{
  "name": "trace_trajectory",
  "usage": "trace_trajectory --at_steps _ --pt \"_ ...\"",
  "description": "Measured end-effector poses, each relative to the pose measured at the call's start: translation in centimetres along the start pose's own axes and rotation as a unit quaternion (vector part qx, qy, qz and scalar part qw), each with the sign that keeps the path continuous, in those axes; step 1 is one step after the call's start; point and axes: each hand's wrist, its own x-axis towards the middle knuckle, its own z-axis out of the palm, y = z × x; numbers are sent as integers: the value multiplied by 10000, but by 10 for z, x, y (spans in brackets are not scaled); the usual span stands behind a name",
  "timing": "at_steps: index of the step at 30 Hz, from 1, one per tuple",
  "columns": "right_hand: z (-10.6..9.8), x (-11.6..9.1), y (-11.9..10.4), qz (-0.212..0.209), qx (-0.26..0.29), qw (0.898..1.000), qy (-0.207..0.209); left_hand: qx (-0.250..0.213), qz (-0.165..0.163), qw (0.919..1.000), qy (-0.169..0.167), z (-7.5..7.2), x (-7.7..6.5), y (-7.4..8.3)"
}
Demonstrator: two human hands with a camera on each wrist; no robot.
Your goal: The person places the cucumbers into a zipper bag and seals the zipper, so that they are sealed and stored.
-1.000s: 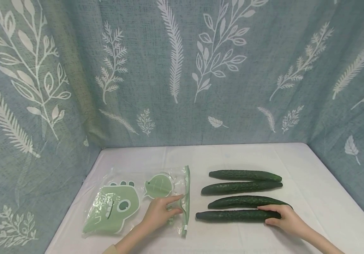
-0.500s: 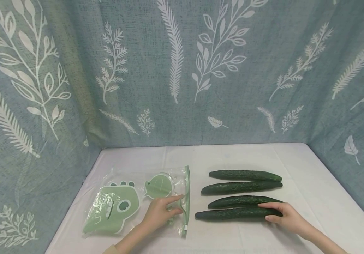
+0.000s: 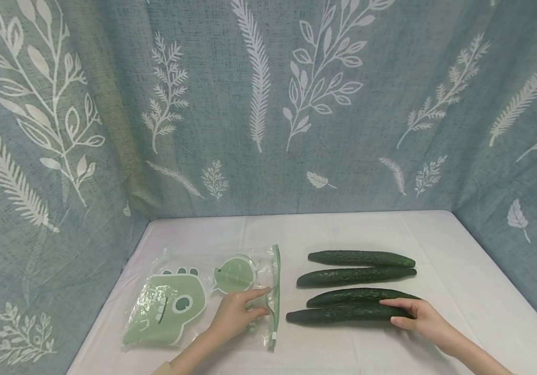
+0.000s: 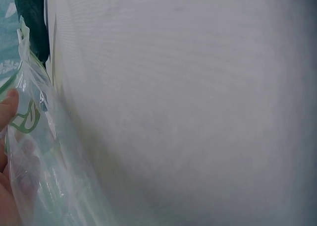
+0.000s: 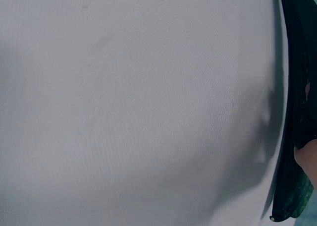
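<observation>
A clear zip bag (image 3: 162, 307) with green dinosaur prints lies flat on the left, its green zip edge facing right. My left hand (image 3: 234, 313) holds the bag near this edge with thumb and forefinger; in the left wrist view the clear film (image 4: 49, 151) stands up around the fingers. On the right, my right hand (image 3: 425, 322) grips the right end of the nearest cucumber (image 3: 338, 314), thumb on the near side and fingers over the top. The right wrist view shows the thumb (image 5: 308, 159) against the dark cucumber. That cucumber's right end is hidden by the hand.
Close behind the gripped cucumber lies another cucumber (image 3: 348, 297). Two more, a middle cucumber (image 3: 354, 277) and a far cucumber (image 3: 359, 257), lie behind it. A white cloth covers the table (image 3: 291, 229), with a blue-green leaf-patterned curtain (image 3: 277, 182) around it.
The nearest cucumber, with my right hand on it, has shifted slightly left and back, closer to the cucumber behind it. My left hand and the bag have stayed still.
</observation>
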Motion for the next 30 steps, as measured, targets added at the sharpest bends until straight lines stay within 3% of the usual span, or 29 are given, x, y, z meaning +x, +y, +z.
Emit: trace_trajectory --at_steps 10,19,30 --pt "-4 1 -4 -32 323 9995 33 71 469 9985 287 1 0 -2" --pt "-5 4 -5 176 718 9971 156 -15 -16 10000 2 -1 0 0" --pt "1 8 -4 283 862 9954 299 -113 -30 9999 -26 0 -1 0"
